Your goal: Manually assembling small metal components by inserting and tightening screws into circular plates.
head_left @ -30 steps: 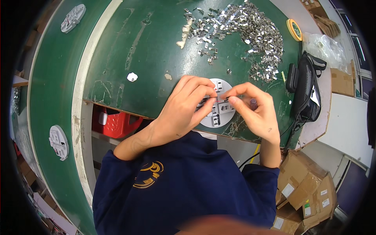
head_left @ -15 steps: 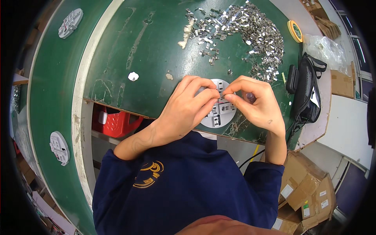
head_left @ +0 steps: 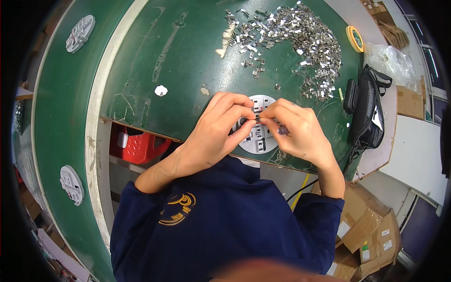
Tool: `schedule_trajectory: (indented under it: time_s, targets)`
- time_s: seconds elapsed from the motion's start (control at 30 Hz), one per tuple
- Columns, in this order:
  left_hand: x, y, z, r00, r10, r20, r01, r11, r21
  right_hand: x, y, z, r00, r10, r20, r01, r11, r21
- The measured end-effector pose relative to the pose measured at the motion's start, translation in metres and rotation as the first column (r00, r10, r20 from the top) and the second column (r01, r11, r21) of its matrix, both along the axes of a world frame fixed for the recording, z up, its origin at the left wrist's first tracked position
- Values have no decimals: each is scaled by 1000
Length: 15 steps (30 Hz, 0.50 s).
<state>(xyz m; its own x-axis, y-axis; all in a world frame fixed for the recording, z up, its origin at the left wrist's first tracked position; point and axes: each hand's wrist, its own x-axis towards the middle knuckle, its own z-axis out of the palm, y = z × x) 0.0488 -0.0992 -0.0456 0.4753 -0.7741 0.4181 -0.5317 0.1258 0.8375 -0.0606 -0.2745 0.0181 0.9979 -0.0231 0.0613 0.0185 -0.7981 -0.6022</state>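
Note:
A round white plastic base (head_left: 261, 146) with slots and small metal parts lies near the front edge of the green table, beneath my fingers. My left hand (head_left: 221, 123) pinches thumb and forefinger together over its upper middle. Opposite it, my right hand (head_left: 300, 130) pinches at the same spot, fingertips almost touching the left ones. Whatever is between the fingertips is too small to make out. A purplish, see-through handle (head_left: 283, 130) is tucked under the curled fingers of my right hand.
Small shiny metal clips (head_left: 312, 44) are heaped at the far right. A yellow tape roll (head_left: 355, 38) and a black bag (head_left: 371, 110) lie along the right edge. On the green strip at left sit two more white bases, one far (head_left: 81, 34), one near (head_left: 72, 185).
Both hands have shifted slightly left over the base, and their fingertips have come closer together. The base seems slightly turned. On the left strip, the two bases have slid nearer.

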Motion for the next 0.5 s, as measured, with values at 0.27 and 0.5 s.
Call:
schedule_trajectory:
  time_s: [0.27, 0.5]
  targets:
    - [1, 0, -1, 1000, 3, 0, -3, 1000, -3, -4, 2, -7, 991, 93, 98, -76, 984, -163]
    - [2, 0, -4, 1000, 9, -20, -8, 1000, 7, -3, 4, -9, 981, 159, 108, -133, 966, -220]
